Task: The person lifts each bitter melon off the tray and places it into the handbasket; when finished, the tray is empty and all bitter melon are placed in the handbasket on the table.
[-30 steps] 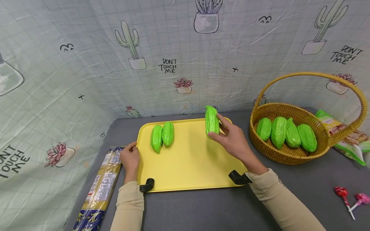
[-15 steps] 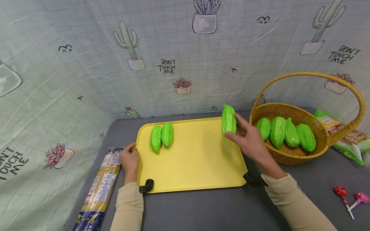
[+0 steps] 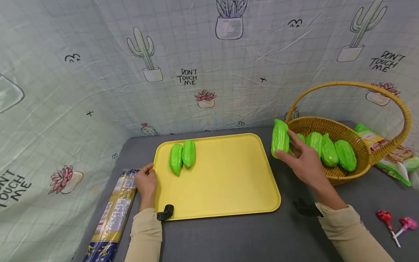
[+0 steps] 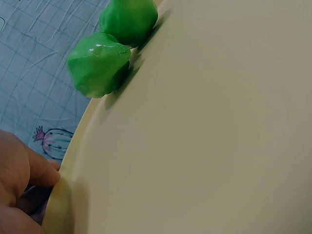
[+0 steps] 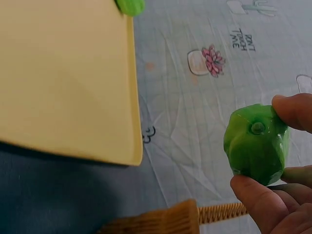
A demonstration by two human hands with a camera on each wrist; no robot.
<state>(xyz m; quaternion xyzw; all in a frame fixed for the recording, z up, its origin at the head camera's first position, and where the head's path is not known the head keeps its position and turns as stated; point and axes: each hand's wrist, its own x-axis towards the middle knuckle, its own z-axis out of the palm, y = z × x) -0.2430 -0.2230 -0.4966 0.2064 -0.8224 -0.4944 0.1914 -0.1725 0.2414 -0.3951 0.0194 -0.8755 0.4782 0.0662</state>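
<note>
My right hand pinches a bright green, ridged, pointed fruit between thumb and fingers. It hangs in the air between the yellow tray's right side and the wicker basket. The right wrist view shows the blunt end of this fruit, with a small round nub. My left hand grips the left rim of the yellow tray with curled fingers. Two similar green fruits lie side by side at the tray's back left. Several more sit in the basket, partly hidden by my right hand.
The basket's tall handle arches over it. Behind the basket, to the right, lies a green snack bag. Two lollipops lie at the front right. A long yellow and blue package lies left of the tray. A patterned cloth hangs behind.
My right hand has carried the green fruit rightward, from above the tray to beside the basket's left edge. My left hand has stayed at the tray's rim.
</note>
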